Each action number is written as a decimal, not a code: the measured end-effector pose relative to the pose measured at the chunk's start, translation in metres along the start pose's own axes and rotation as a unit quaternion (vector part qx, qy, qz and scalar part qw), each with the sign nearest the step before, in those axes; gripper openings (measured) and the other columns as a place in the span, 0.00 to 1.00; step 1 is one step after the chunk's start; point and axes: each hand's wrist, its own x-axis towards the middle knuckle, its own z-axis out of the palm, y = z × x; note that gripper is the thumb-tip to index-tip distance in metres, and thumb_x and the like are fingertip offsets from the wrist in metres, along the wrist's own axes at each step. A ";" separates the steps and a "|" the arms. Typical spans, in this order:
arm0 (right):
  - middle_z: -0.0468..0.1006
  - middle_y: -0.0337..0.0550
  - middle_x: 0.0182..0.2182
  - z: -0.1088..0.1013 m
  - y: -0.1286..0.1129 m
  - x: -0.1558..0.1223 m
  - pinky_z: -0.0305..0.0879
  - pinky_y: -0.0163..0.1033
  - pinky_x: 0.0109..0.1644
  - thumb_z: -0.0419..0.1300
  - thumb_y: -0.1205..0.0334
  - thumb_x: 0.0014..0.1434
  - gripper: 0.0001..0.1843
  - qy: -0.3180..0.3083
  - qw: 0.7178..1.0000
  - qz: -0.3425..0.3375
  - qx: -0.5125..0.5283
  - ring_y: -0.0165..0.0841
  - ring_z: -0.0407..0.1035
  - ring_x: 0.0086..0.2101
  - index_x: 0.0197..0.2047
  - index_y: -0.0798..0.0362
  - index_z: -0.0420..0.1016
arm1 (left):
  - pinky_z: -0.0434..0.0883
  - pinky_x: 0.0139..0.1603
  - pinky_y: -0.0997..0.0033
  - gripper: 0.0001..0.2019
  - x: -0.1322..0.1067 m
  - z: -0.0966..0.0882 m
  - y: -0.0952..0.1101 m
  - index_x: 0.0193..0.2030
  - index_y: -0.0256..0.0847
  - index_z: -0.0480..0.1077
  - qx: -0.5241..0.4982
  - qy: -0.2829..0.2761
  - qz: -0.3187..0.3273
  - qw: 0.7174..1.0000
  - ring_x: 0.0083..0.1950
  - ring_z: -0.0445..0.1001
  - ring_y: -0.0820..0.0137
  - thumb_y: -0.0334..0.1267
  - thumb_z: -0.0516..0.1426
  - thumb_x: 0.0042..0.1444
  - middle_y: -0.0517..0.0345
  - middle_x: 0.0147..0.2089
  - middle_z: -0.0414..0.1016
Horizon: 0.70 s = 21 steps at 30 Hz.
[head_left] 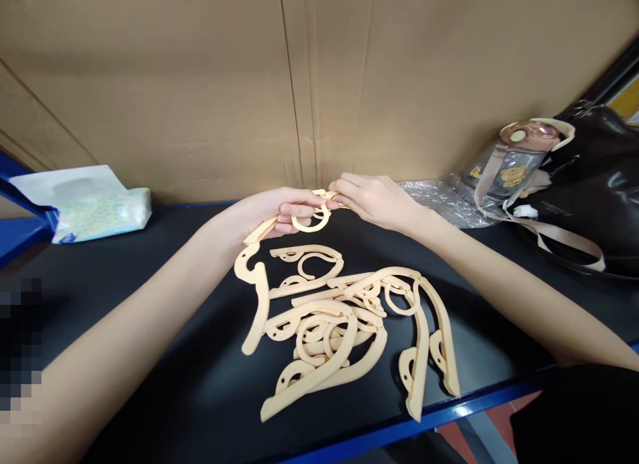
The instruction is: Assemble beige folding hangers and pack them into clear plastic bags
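Above the pile, my left hand has its fingers closed around a cream plastic folding hanger, whose ring-shaped hook hangs under the fingers. My right hand pinches the same hanger from the other side; the part between its fingers is mostly hidden. One arm of the hanger sticks out past my left palm. Just below my left wrist is another cream piece, curved with a notch; whether it joins the held hanger I cannot tell. Several folding hangers lie overlapping on the black tabletop, some of them folded.
A pack of tissues lies at the left. Toward the right are crinkled clear plastic wrap, a strapped water bottle and a black bag. Cardboard stands behind the table. A blue edge runs along the front.
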 end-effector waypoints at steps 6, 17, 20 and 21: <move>0.78 0.44 0.39 -0.003 0.000 0.003 0.50 0.37 0.32 0.46 0.60 0.72 0.16 -0.018 0.998 0.007 0.058 0.33 0.69 0.32 0.45 0.54 0.73 | 0.50 0.08 0.87 0.07 0.001 0.004 0.000 0.32 0.36 0.74 0.021 0.025 -0.011 0.999 0.12 0.43 0.83 0.28 0.56 0.59 0.70 0.14 0.46; 0.74 0.64 0.50 0.046 0.047 0.000 0.61 0.50 0.55 0.45 0.62 0.69 0.21 -0.015 0.967 0.220 0.129 0.48 0.68 0.51 0.53 0.64 0.74 | 0.62 0.20 0.80 0.16 0.001 0.033 -0.004 0.36 0.38 0.67 0.050 0.136 0.099 0.985 0.24 0.70 0.76 0.47 0.49 0.69 0.54 0.30 0.74; 0.78 0.55 0.46 0.034 0.024 0.006 0.64 0.47 0.55 0.42 0.53 0.72 0.25 -0.013 0.960 0.209 0.186 0.43 0.71 0.49 0.47 0.58 0.77 | 0.61 0.22 0.76 0.21 0.008 0.027 -0.005 0.36 0.39 0.64 0.009 0.141 0.102 0.985 0.26 0.71 0.72 0.54 0.44 0.68 0.50 0.33 0.75; 0.80 0.51 0.42 0.028 0.014 0.009 0.67 0.43 0.50 0.39 0.50 0.72 0.29 -0.023 0.953 0.200 0.226 0.38 0.74 0.43 0.45 0.56 0.77 | 0.62 0.23 0.74 0.22 0.010 0.026 -0.005 0.37 0.38 0.63 -0.001 0.135 0.108 0.985 0.27 0.72 0.71 0.54 0.43 0.68 0.49 0.34 0.75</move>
